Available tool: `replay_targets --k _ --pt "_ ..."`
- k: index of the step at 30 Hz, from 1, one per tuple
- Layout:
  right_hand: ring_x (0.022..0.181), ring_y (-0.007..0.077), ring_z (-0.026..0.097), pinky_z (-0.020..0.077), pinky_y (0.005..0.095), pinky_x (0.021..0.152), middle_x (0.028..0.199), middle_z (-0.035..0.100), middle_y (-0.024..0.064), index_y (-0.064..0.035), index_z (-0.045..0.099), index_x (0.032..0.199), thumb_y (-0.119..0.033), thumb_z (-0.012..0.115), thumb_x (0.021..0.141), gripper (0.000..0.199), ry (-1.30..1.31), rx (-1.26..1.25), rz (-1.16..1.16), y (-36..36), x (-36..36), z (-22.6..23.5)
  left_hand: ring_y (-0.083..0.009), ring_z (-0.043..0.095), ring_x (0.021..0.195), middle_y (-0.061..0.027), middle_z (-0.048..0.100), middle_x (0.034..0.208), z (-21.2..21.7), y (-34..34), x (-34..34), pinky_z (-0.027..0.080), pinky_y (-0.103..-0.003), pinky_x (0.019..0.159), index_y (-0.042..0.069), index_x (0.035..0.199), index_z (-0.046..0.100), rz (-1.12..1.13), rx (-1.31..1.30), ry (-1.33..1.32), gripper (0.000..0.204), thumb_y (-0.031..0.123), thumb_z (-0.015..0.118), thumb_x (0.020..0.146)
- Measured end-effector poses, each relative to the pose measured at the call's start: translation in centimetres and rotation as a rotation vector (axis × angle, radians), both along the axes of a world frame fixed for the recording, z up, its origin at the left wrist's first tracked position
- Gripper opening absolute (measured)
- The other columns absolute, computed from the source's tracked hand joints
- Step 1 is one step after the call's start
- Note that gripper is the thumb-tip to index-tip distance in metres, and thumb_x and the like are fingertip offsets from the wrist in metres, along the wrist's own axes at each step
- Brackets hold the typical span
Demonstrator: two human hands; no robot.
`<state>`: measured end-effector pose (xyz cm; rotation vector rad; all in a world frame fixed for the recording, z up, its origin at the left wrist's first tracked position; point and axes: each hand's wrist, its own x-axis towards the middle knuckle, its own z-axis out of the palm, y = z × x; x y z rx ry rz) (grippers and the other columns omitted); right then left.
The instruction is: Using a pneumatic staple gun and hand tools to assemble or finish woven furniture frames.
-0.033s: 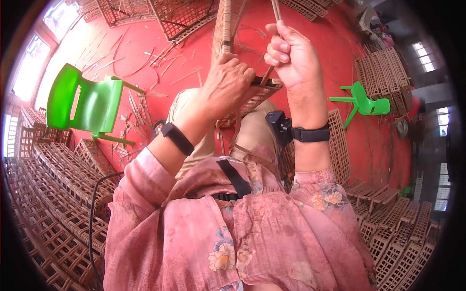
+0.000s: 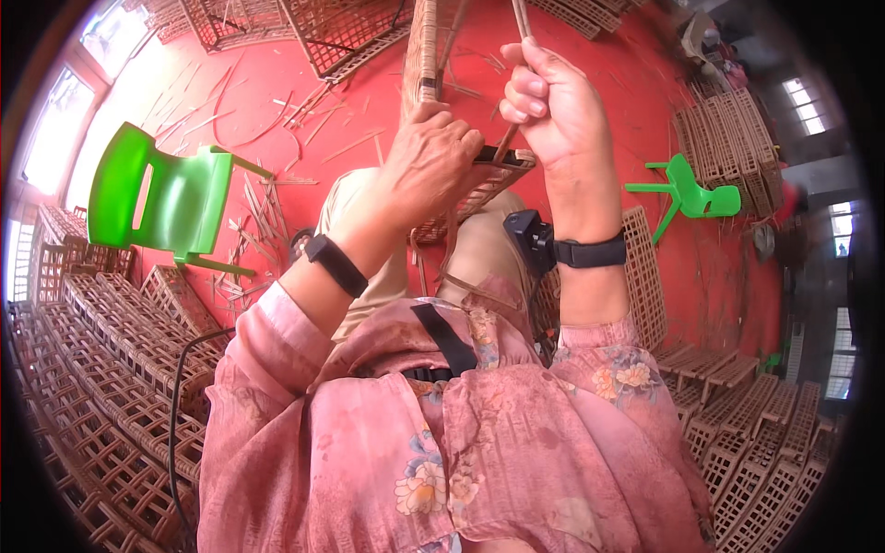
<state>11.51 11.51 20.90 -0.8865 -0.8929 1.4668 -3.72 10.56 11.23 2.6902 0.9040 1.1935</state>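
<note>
Between my knees stands a woven rattan frame (image 2: 425,55), its strip-wrapped edge rising away from me and its dark lower corner close to my lap. My left hand (image 2: 433,157) is closed around that edge, just below a short black mark. To its right, my right hand (image 2: 551,101) is raised in a fist and pinches a thin rattan strip (image 2: 523,20). The strip runs up out of the top of the view. Another piece of strip (image 2: 506,143) shows below the right fist, at the frame's corner. The left fingertips are hidden behind the hand.
Green plastic chairs stand on the left (image 2: 189,198) and right (image 2: 687,192). Cut strip scraps (image 2: 263,221) litter the red floor (image 2: 350,101). Stacked woven panels (image 2: 111,369) fill the lower left, with more panels (image 2: 747,424) at lower right. A black cable (image 2: 175,415) hangs at left.
Hardly anything differs. My right hand has shifted very slightly to the left with the strip; my left hand keeps its place on the frame.
</note>
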Motion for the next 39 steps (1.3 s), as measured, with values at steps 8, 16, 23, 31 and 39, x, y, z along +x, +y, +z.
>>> replay_targets --k 8,16,23,31,39 --pt "0.051 0.0057 0.040 0.0367 0.0237 0.051 0.064 0.049 -0.0019 0.0035 0.061 0.097 -0.016 0.054 0.098 0.021 0.024 -0.103 0.174 0.5 -0.5 0.5 -0.0279 0.056 0.079 -0.0081 0.054 0.075 0.1 -0.3 -0.2 0.041 -0.043 0.091 0.006 0.082 0.057 0.003 -0.026 -0.024 0.029 0.031 0.071 0.078" --pt "0.052 0.0050 0.038 0.0353 0.0231 0.052 0.065 0.047 -0.0037 0.0020 0.059 0.101 -0.020 0.055 0.099 0.022 0.102 -0.239 0.197 3.7 0.2 -0.8 -0.0282 0.057 0.080 -0.0085 0.054 0.075 0.3 -0.3 -0.2 0.041 -0.043 0.093 0.006 0.087 0.059 0.003 -0.011 -0.008 0.029 0.031 0.072 0.078" --pt "0.083 0.0199 0.067 0.0579 0.0372 0.078 0.090 0.069 0.0069 0.0015 0.061 0.113 -0.019 0.059 0.097 0.026 0.079 -0.459 0.432 9.0 6.3 -7.1 -0.0249 0.055 0.088 -0.0049 0.056 0.087 0.6 -0.6 -0.1 0.040 -0.041 0.088 0.010 0.109 0.060 -0.032 -0.053 -0.131 0.041 0.020 0.075 0.072" --pt "0.081 0.0186 0.068 0.0563 0.0350 0.076 0.089 0.070 0.0047 -0.0045 0.066 0.108 -0.030 0.056 0.098 0.029 -0.090 -0.460 0.475 7.0 6.2 -14.3 -0.0261 0.055 0.102 -0.0056 0.059 0.104 1.2 -0.6 -0.9 0.038 -0.042 0.094 0.014 0.119 0.063 -0.081 -0.032 -0.028 0.044 0.014 0.068 0.075" --pt "0.074 0.0130 0.064 0.0511 0.0264 0.068 0.091 0.068 0.0065 -0.0013 0.065 0.113 -0.042 0.062 0.093 0.045 -0.523 -0.306 0.059 1.9 8.2 -12.2 -0.0293 0.057 0.104 -0.0098 0.061 0.106 3.4 0.2 -1.1 0.043 -0.042 0.091 0.006 0.114 0.062 -0.166 -0.142 0.134 0.041 0.005 0.063 0.073"
